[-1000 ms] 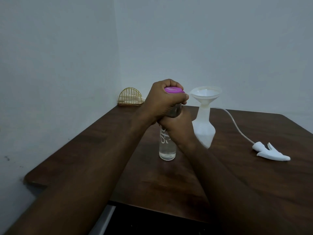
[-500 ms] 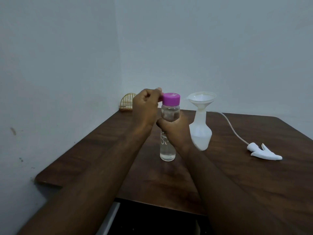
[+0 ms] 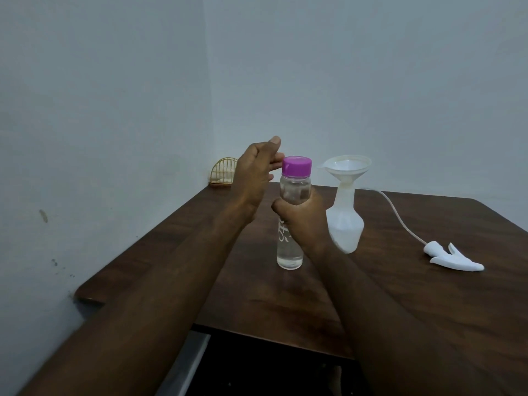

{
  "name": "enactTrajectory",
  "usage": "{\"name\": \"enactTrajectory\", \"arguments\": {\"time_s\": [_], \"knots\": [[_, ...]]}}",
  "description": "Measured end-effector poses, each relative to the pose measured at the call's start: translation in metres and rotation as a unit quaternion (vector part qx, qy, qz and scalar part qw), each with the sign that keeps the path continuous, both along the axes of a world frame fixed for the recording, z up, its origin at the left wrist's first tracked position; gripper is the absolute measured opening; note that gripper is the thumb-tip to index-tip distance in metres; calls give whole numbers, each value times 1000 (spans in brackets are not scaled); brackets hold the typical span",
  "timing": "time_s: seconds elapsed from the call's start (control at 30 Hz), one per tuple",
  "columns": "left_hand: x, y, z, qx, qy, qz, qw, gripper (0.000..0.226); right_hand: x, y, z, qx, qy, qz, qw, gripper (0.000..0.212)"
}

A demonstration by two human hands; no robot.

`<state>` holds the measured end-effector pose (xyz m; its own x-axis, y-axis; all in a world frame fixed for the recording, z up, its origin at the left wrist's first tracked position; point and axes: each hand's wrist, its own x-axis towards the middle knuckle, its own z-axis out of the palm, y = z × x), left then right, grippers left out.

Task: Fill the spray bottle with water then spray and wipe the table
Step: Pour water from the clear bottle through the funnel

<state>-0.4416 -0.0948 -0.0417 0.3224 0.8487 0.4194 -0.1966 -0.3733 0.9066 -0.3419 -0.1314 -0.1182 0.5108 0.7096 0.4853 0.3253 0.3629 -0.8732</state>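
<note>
Here water bottle stands upright, cap topmost.

Dim, flat, bluish light fills the room, casting only faint shadows on the dark table (no glare anywhere). The picture is soft and grainy; wide-angle bending shows at the edges, and the nearest forearms look smeared.
</note>
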Motion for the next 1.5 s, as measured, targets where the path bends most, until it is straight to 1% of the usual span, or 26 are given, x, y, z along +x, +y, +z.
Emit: {"name": "enactTrajectory", "arguments": {"time_s": [0.07, 0.1, 0.17, 0.23, 0.3, 0.33, 0.4, 0.47, 0.53, 0.6, 0.7, 0.77, 0.83, 0.87, 0.93, 1.03, 1.1, 1.17, 1.23, 1.3, 1.43, 1.5], "knots": [[1, -6, 1, -9, 13, -47, 999, 41, 0, 1, -1, 7, 0, 2, 1000, 35], [2, -7, 1, -5, 15, -48, 999, 41, -1, 1, -1, 8, -1, 2, 1000, 38], [5, -8, 0, 4, 5, -14, 1000, 39, 0, 2, -2, 7, 1, 3, 1000, 45], [6, -5, -1, -4, -28, 26, 999, 37, 1, 3, -3, 6, 1, 1, 1000, 47], [7, -1, -1, -12, -36, 39, 999, 36, 1, 4, -4, 2, -1, -4, 1000, 47], [7, -1, -1, -19, -31, 20, 999, 39, 1, 4, -4, 5, -2, -5, 1000, 43], [8, -3, -1, -40, -14, -42, 998, 52, 1, 4, -4, 21, -4, 0, 1000, 36], [9, -6, -1, -49, 0, -78, 996, 63, 1, 4, -3, 27, -3, 5, 1000, 37], [10, -7, -2, -34, -4, -58, 998, 61, 1, 4, -3, 24, -4, 3, 1000, 42], [10, -5, -4, -31, -31, -16, 999, 52, 2, 4, -5, 22, -4, -1, 1000, 45], [10, 2, -7, -37, -56, 5, 998, 48, 1, 4, -6, 16, -8, -6, 1000, 43], [10, 0, -5, -47, -41, -28, 998, 52, 1, 4, -6, 18, -7, -1, 1000, 45], [11, -2, -4, -58, -30, -83, 994, 59, 0, 4, -4, 23, 2, 8, 1000, 55], [12, -2, -4, -64, -30, -107, 992, 60, 0, 4, -4, 25, 7, 10, 1000, 59], [13, -2, -6, -65, -36, -121, 990, 54, -1, 3, -4, 32, 8, 13, 999, 58], [17, 2, -8, -59, -56, -82, 993, 50, 0, 2, -4, 30, 2, 8, 1000, 54], [16, 5, -10, -52, -71, -68, 994, 47, 0, 1, -3, 28, -3, 6, 1000, 47], [14, 8, -11, -47, -61, -89, 993, 38, 1, 1, -3, 27, 1, 9, 1000, 42], [13, 11, -11, -28, -24, -123, 992, 36, 0, 2, -4, 30, 4, 11, 999, 44], [13, 10, -10, 0, -2, -134, 991, 36, -1, 2, -4, 28, 4, 4, 1000, 49], [14, 8, -8, 50, 1, -87, 995, 42, 0, 2, -4, 29, 14, -2, 999, 46], [15, 9, -10, 65, -4, -67, 996, 48, -1, 0, -3, 30, 7, -4, 1000, 48]]}}
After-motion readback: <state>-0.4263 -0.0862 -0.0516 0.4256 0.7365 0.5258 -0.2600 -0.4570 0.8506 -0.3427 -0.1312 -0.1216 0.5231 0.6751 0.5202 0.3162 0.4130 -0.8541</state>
